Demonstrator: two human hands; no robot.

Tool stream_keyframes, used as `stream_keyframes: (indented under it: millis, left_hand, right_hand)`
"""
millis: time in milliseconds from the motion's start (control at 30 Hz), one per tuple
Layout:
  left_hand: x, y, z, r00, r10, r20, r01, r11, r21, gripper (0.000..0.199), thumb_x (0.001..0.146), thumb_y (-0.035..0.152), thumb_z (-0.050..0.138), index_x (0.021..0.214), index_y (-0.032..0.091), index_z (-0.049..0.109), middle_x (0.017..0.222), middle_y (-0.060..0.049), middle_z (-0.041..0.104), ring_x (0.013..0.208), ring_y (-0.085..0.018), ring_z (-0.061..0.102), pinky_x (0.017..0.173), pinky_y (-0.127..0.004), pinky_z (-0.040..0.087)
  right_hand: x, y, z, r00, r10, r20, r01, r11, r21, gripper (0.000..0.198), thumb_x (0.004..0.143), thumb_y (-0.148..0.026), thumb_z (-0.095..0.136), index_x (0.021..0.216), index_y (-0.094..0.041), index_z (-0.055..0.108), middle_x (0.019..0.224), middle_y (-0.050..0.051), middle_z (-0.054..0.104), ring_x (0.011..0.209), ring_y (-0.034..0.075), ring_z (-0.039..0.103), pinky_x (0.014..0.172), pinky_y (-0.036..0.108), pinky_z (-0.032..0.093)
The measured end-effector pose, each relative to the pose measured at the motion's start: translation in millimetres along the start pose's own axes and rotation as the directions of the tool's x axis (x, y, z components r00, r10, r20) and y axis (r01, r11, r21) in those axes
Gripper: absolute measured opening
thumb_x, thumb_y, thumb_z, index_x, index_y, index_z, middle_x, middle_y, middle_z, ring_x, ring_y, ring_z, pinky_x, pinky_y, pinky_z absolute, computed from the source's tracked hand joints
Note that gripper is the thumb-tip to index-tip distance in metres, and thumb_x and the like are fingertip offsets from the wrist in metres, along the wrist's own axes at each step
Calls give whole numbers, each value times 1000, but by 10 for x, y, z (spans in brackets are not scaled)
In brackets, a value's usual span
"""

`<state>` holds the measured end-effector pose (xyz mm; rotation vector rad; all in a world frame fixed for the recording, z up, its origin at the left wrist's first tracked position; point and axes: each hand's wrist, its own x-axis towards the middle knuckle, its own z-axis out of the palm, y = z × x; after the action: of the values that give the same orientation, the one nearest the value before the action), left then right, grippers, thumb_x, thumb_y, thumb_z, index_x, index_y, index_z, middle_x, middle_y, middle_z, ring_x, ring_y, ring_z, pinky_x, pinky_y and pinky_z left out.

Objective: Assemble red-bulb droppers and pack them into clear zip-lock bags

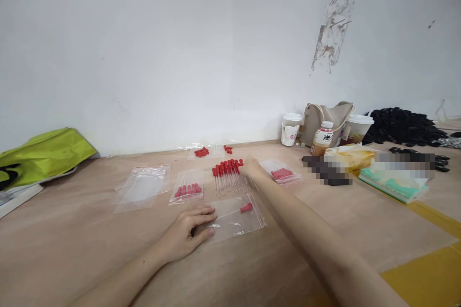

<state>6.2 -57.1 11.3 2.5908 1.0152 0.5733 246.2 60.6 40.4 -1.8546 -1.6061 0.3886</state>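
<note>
My left hand lies on the left edge of a clear zip bag, thumb and fingers apart. Inside that bag rests a single dropper with a red rubber bulb and a thin clear tube. My right hand is at the right end of a row of red-bulbed droppers, its fingers closed at a red bulb; the fingertips are partly hidden. To the left of the row lies a zip bag of several droppers. Another filled bag sits just right of my right hand.
Flat clear bags lie on the left. Loose red bulbs are near the wall. At the right stand a lidded cup, a bottle, a grey bag, a tissue pack and a black pile. A yellow-green bag is far left.
</note>
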Motion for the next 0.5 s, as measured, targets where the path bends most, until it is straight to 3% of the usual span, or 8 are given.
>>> stream_keyframes:
  millis: [100,267,300,400,500]
  left_hand:
    - [-2,-13,3,1000,-4,5,4,1000,-6,33,84,37,48,115,29,55,124,-3,52,115,-21,46,96,-40,37]
    - [-2,-30,1,1000,-5,17,5,1000,-30,33,84,38,48,115,30,55,124,-2,52,115,-22,45,97,-42,36]
    - [-1,-32,1,1000,-6,19,7,1000,-30,33,84,38,48,115,30,55,124,-2,52,115,-22,45,97,-42,36]
    - [1,-37,5,1000,-8,18,8,999,-34,33,83,38,49,114,31,56,124,-1,52,115,-22,45,97,-41,36]
    - [2,-40,12,1000,1,7,-1,999,-39,33,83,37,49,115,30,55,122,-2,54,115,-22,46,96,-41,37]
  right_hand:
    - [-54,49,-165,1000,10,19,-12,996,92,15,62,-16,56,76,-11,60,68,11,62,70,21,59,56,25,40]
    - [-390,368,-469,993,18,118,-52,954,297,40,66,-13,46,106,-13,46,49,-4,51,45,11,51,45,22,38]
    - [-476,445,-492,990,28,136,-76,926,368,47,66,-12,44,112,-15,40,49,-6,50,43,11,50,44,21,38]
    - [-699,638,-455,986,63,152,-149,733,664,59,63,-11,48,118,-20,28,51,-8,48,40,11,49,41,22,40]
    - [-828,731,-340,989,115,88,-140,607,782,57,62,-14,53,112,-23,29,53,-8,47,42,11,51,43,24,44]
